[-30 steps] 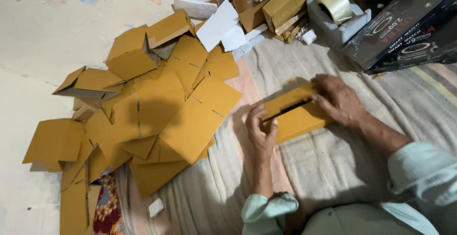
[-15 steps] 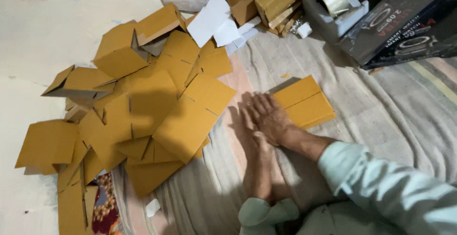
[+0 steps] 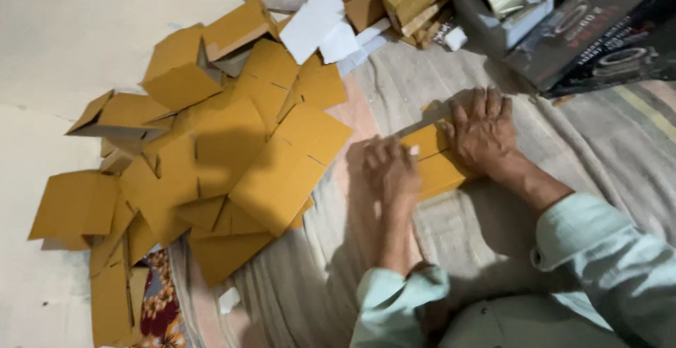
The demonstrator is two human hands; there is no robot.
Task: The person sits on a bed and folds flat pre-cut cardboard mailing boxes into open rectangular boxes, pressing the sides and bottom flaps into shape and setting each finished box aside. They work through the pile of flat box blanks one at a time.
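Observation:
A flat folded yellow-brown cardboard box (image 3: 438, 170) lies on a grey striped cloth (image 3: 605, 144) in front of me. My right hand (image 3: 483, 131) lies palm down on its far end, fingers spread. My left hand (image 3: 391, 169) presses on its near left edge, fingers together and flat. Neither hand grips anything; both push down on the cardboard.
A big heap of folded yellow-brown cardboard boxes (image 3: 211, 151) spreads to the left over the cloth and the pale floor. White card pieces (image 3: 313, 17) and more boxes lie at the top. A grey tape dispenser (image 3: 496, 3) and dark printed cartons (image 3: 598, 27) stand top right.
My right hand moved from over my left hand back onto the far end of the flat box. The left hand slid onto the box's near edge. The view shifted slightly.

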